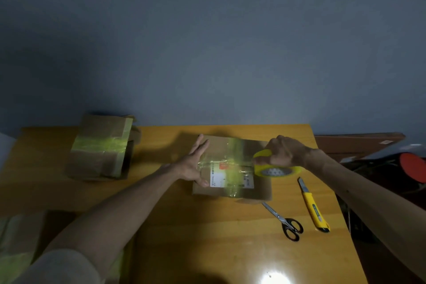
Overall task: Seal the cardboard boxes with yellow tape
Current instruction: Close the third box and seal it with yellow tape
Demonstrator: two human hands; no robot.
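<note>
A flat cardboard box (258, 189) with a white label lies in the middle of the wooden table (207, 226). A yellowish strip of tape crosses its top from back to front. My left hand (194, 163) rests flat on the box's left edge, fingers straight. My right hand (284, 151) grips the yellow tape roll (276, 169) over the box's right side. A stretch of tape runs from the roll leftward across the box top.
A taller taped box (99, 147) stands at the back left. Another taped box (20, 237) sits at the near left corner. Black-handled scissors (285, 221) and a yellow utility knife (313, 205) lie right of the middle box. Dark clutter lies beyond the table's right edge.
</note>
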